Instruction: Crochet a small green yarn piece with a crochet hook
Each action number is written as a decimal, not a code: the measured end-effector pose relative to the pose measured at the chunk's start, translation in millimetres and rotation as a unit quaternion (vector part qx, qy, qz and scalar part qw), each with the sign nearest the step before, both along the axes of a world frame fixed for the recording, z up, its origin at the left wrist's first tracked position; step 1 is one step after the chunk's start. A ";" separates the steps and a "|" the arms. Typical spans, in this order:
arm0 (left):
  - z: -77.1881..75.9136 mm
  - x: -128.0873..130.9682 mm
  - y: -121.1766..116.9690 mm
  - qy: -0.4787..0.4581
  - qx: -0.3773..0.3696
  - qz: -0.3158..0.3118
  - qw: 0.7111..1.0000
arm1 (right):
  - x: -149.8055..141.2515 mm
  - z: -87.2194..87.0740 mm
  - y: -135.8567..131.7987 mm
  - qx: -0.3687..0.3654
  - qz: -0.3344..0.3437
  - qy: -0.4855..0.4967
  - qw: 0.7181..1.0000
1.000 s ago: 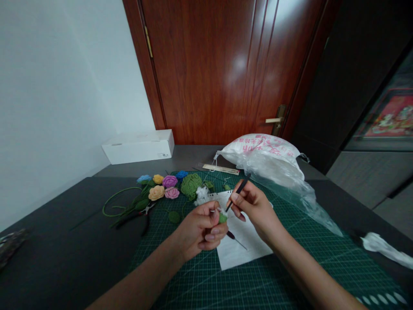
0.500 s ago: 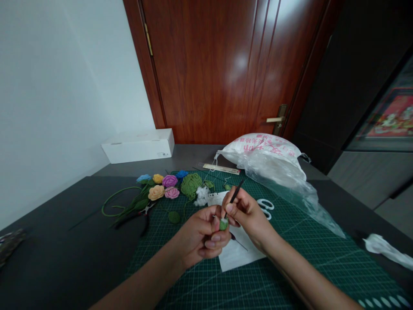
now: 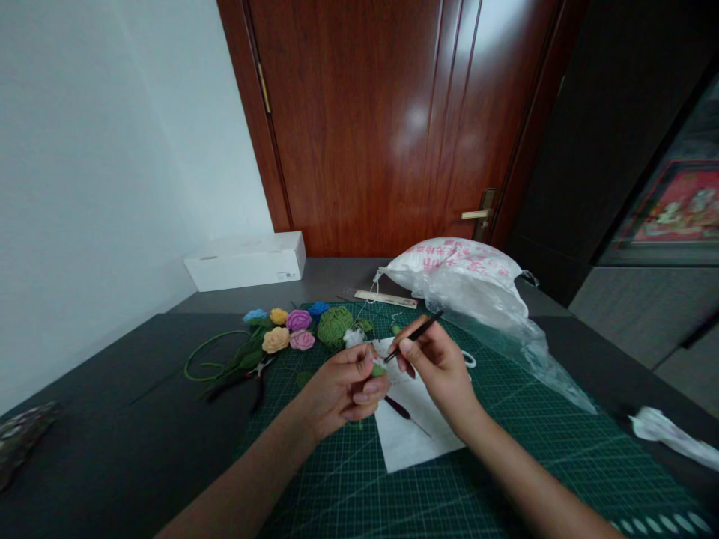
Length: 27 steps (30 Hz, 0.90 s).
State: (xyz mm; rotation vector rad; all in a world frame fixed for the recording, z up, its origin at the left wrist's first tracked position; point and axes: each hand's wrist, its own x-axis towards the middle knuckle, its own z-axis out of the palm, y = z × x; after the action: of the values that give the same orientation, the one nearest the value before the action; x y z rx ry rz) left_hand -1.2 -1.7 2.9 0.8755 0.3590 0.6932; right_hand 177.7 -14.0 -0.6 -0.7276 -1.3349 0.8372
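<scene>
My left hand point(image 3: 353, 385) is closed around a small green crocheted piece point(image 3: 378, 370), with white stuffing showing at its opening. My right hand point(image 3: 430, 355) grips slim black tweezers point(image 3: 421, 335) slantwise, the tips pointing down-left close to the opening; whether they touch it I cannot tell. Under the hands lies a white paper sheet point(image 3: 416, 434), and on it a thin dark-handled tool point(image 3: 398, 406) with a fine metal shaft. A tuft of white stuffing point(image 3: 353, 337) sits just beyond my left hand, beside a green yarn ball point(image 3: 335, 326).
A green cutting mat point(image 3: 331, 486) covers the table's middle. To the left are crocheted flowers point(image 3: 276, 340) and pliers point(image 3: 259, 382). White scissors point(image 3: 469, 360) show partly behind my right hand. Farther back are a ruler point(image 3: 385, 299), a white stuffed bag point(image 3: 454, 258) and a white box point(image 3: 247, 262).
Both hands have shifted slightly; the left moved left with the green piece. The tweezers have gone from steep to slanted, their tips drawn a little apart from the piece.
</scene>
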 end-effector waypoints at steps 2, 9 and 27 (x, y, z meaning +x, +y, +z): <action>0.1 -0.3 -0.2 -0.009 0.000 0.015 1.000 | 4.0 4.8 -1.5 0.017 -0.017 0.022 0.999; -0.1 -0.3 -0.3 -0.021 0.001 0.034 0.999 | 2.3 5.9 -7.4 0.094 -0.003 0.017 0.995; -2.7 4.9 -4.7 -0.010 0.019 0.038 0.999 | -7.6 -3.7 -11.9 0.067 -0.084 -0.010 0.994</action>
State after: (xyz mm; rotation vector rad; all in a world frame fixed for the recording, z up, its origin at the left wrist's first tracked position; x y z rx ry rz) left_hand 3.7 -6.4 0.3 0.8946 0.3641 0.7810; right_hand 170.2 -25.9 -4.3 -0.7331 -1.3144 0.6021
